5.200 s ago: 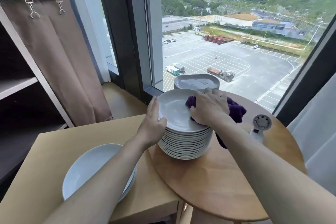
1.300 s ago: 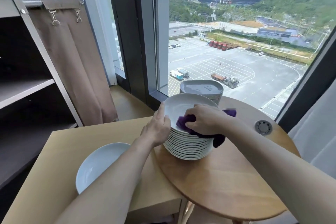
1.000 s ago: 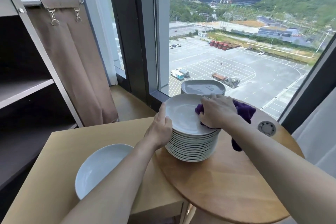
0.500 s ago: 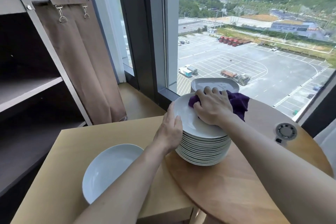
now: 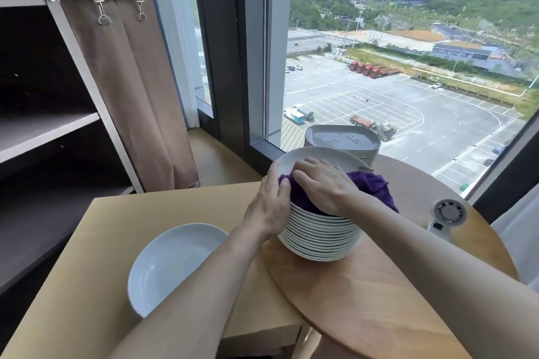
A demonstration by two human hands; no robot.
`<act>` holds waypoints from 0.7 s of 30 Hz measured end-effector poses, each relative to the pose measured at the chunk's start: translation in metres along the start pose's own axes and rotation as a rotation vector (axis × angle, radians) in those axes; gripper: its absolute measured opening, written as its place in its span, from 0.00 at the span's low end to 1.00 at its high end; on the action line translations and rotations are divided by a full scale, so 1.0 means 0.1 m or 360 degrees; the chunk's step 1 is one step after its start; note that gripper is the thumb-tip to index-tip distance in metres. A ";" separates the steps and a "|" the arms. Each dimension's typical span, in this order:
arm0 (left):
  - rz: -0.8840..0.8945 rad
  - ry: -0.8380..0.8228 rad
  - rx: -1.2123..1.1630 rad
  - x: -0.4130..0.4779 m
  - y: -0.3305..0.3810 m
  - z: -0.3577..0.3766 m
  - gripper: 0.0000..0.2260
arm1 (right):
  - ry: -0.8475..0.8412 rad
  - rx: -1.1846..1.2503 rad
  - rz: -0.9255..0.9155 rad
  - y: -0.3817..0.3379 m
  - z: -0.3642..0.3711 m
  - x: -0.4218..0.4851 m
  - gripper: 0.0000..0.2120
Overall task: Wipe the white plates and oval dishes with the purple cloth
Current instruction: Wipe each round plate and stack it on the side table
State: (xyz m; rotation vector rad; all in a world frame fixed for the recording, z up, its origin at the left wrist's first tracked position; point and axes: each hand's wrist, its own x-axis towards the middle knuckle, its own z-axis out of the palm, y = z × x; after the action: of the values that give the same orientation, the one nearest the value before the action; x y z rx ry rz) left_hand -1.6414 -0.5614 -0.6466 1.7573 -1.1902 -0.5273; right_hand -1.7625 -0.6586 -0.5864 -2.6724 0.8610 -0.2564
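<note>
A tall stack of white plates (image 5: 318, 237) stands on the round wooden table (image 5: 379, 294). My right hand (image 5: 323, 186) presses the purple cloth (image 5: 370, 183) onto the near left part of the top plate (image 5: 320, 154), which shows only along its far rim. My left hand (image 5: 271, 204) grips the stack's left edge, thumb on the top rim. Behind the stack sits a pile of oval dishes (image 5: 342, 138) by the window. One white plate (image 5: 172, 265) lies apart on the square table at lower left.
The square light-wood table (image 5: 87, 271) adjoins the round one. A small white round device (image 5: 447, 217) stands at the round table's right edge. A dark shelf unit (image 5: 43, 125) with a brown curtain (image 5: 131, 90) is at left. The window glass (image 5: 408, 67) lies straight ahead.
My right hand has slid the cloth from the far side of the top plate toward the near left, next to my left hand. My left hand stays on the stack's edge.
</note>
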 end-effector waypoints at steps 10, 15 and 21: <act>-0.0025 -0.0061 -0.0210 0.01 0.03 -0.01 0.28 | 0.0132 -0.0666 0.0158 0.36 -0.27 -0.26 0.16; -0.0059 -0.0042 -0.0246 0.02 0.00 0.03 0.29 | 0.0317 -0.0978 0.0402 0.47 -0.17 0.02 0.19; -0.0101 -0.0037 -0.0207 0.06 -0.04 0.02 0.33 | 0.0268 -0.0678 0.0414 0.23 0.01 0.45 0.19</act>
State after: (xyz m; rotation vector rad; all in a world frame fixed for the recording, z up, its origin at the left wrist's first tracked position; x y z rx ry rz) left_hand -1.6383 -0.5675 -0.6504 1.6858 -1.0941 -0.6497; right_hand -1.7381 -0.7029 -0.5928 -2.9027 1.4448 -0.2619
